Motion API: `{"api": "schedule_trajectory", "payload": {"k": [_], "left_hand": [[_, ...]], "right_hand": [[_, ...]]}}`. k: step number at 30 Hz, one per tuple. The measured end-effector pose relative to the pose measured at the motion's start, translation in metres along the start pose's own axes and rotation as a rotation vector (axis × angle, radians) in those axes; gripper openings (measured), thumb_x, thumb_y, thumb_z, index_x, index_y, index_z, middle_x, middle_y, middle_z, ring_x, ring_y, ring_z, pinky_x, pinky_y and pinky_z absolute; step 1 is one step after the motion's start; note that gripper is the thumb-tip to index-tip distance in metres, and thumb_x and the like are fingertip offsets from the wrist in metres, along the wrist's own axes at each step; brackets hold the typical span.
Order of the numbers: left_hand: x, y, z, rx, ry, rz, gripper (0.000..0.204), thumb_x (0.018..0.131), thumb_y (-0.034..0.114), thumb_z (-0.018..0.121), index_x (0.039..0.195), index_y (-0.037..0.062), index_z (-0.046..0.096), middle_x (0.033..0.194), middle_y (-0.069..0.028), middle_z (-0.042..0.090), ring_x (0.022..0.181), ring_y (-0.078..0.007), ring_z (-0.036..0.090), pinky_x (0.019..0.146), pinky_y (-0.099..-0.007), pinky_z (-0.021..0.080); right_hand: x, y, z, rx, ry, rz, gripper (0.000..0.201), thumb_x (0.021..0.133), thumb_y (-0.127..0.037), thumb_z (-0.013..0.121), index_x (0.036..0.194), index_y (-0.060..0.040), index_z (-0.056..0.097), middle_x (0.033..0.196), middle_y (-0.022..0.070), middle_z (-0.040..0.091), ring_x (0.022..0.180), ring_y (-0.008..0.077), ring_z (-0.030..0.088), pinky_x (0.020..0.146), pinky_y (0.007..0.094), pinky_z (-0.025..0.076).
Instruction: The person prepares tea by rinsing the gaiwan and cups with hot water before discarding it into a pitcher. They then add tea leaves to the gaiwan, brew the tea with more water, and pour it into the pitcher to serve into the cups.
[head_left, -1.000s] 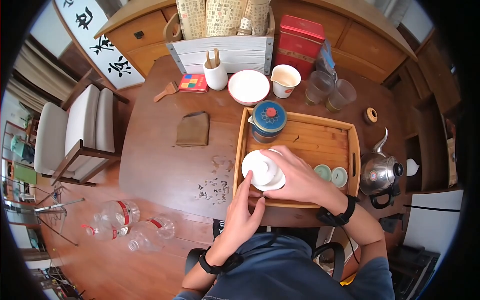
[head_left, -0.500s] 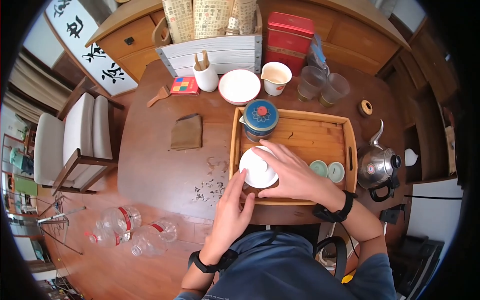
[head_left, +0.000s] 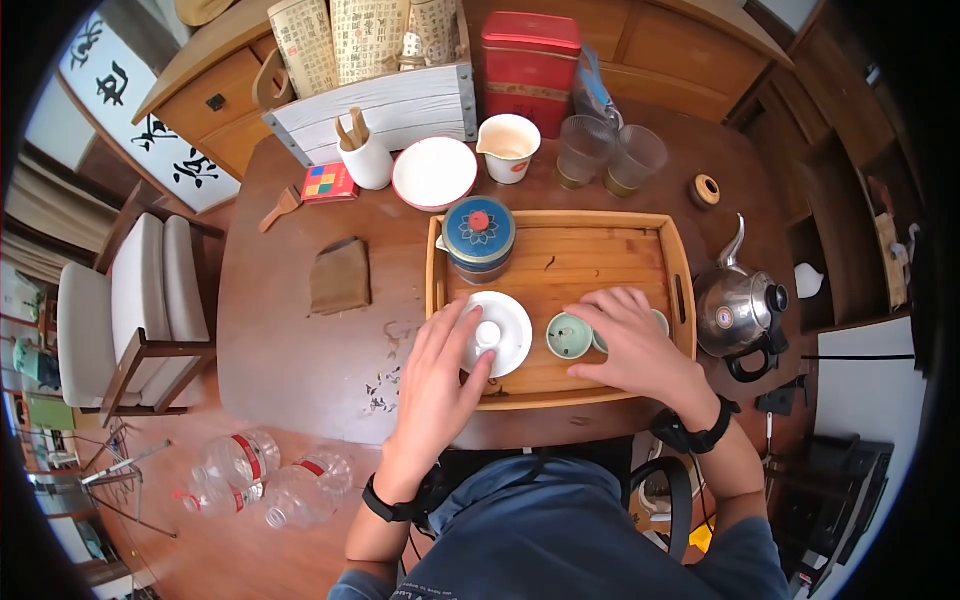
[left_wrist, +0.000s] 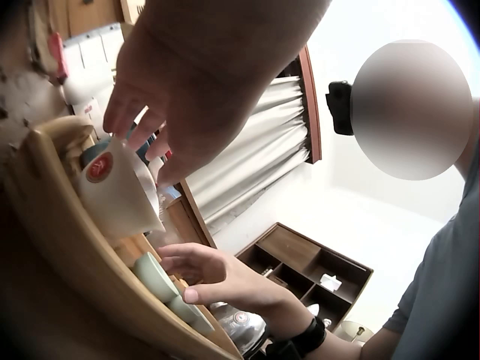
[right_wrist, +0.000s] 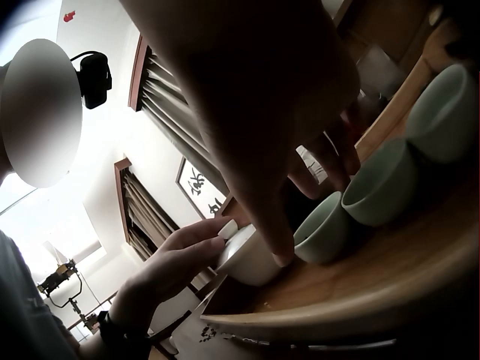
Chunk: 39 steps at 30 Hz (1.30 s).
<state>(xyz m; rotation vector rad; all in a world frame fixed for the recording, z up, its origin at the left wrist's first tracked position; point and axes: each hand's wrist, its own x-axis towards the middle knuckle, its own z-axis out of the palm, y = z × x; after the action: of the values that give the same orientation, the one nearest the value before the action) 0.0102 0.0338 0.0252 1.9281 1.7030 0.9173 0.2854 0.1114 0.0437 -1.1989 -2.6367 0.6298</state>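
The white lidded bowl (head_left: pixel 512 345) stands at the tray's left front, with a round knob (head_left: pixel 487 335) on its lid. My left hand (head_left: pixel 435 375) is at the bowl's left side, thumb and fingertips by the knob and rim; whether they touch the lid is unclear. In the right wrist view three pale green cups (right_wrist: pixel 382 184) stand in a row beside the bowl (right_wrist: pixel 251 259). Over them is my right hand (head_left: pixel 645 345), thumb and fingers spread around the cup nearest the bowl (head_left: pixel 570 336), with no clear grip. Dark bits lie in that cup.
A blue teapot (head_left: pixel 478 238) stands at the back left of the wooden tray (head_left: pixel 600 222). To the tray's right is a steel kettle (head_left: pixel 735 310). Behind are a white pitcher (head_left: pixel 508 150), a red-rimmed bowl (head_left: pixel 435 173) and clear cups (head_left: pixel 636 160). A brown cloth (head_left: pixel 340 277) lies left.
My right hand has left the white bowl and moved right to the green cups. My left hand has shifted farther over the bowl's left side. The head view has turned to the right.
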Motion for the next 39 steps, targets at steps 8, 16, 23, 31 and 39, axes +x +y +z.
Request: {"api": "schedule_trajectory", "payload": {"k": [8,16,23,31,39], "left_hand": [[0.004,0.003,0.000,0.046,-0.001,0.012,0.042,0.092,0.012,0.078,0.132,0.0042,0.068,0.144,-0.0165,0.065,0.133,-0.0402,0.060,0.111,-0.0480,0.049],[0.010,0.006,-0.002,0.054,-0.014,0.026,0.038,0.091,0.010,0.078,0.127,0.0010,0.070,0.140,-0.0184,0.065,0.131,-0.0412,0.060,0.109,-0.0484,0.050],[0.010,0.008,-0.002,0.051,-0.021,-0.016,0.038,0.091,0.010,0.078,0.128,0.0039,0.070,0.142,-0.0151,0.065,0.131,-0.0389,0.060,0.110,-0.0469,0.050],[0.009,0.008,-0.002,0.032,-0.020,-0.014,0.040,0.090,0.010,0.078,0.129,0.0029,0.070,0.143,-0.0154,0.065,0.132,-0.0390,0.060,0.111,-0.0468,0.049],[0.005,0.004,-0.004,0.002,0.021,-0.020,0.051,0.089,0.009,0.081,0.137,0.0035,0.066,0.146,-0.0172,0.064,0.135,-0.0393,0.059,0.112,-0.0466,0.048]], "right_hand": [[0.015,0.005,0.022,-0.028,-0.021,-0.054,0.066,0.077,-0.030,0.089,0.132,-0.0017,0.067,0.119,0.0120,0.065,0.117,0.0307,0.057,0.109,0.0443,0.039],[0.017,0.008,0.016,0.045,0.030,-0.056,0.062,0.079,-0.026,0.086,0.133,-0.0027,0.067,0.119,0.0120,0.064,0.114,0.0304,0.059,0.104,0.0427,0.043],[0.026,0.004,0.003,0.082,-0.020,-0.019,0.063,0.082,-0.026,0.084,0.138,-0.0036,0.066,0.122,0.0130,0.064,0.116,0.0319,0.059,0.103,0.0432,0.043],[0.027,0.004,-0.003,0.095,-0.094,0.010,0.064,0.084,-0.028,0.084,0.140,-0.0038,0.066,0.126,0.0129,0.063,0.120,0.0327,0.059,0.106,0.0439,0.044],[0.030,0.005,-0.009,0.151,-0.090,0.037,0.063,0.085,-0.027,0.084,0.140,-0.0028,0.066,0.128,0.0144,0.064,0.120,0.0356,0.063,0.104,0.0456,0.049]]}}
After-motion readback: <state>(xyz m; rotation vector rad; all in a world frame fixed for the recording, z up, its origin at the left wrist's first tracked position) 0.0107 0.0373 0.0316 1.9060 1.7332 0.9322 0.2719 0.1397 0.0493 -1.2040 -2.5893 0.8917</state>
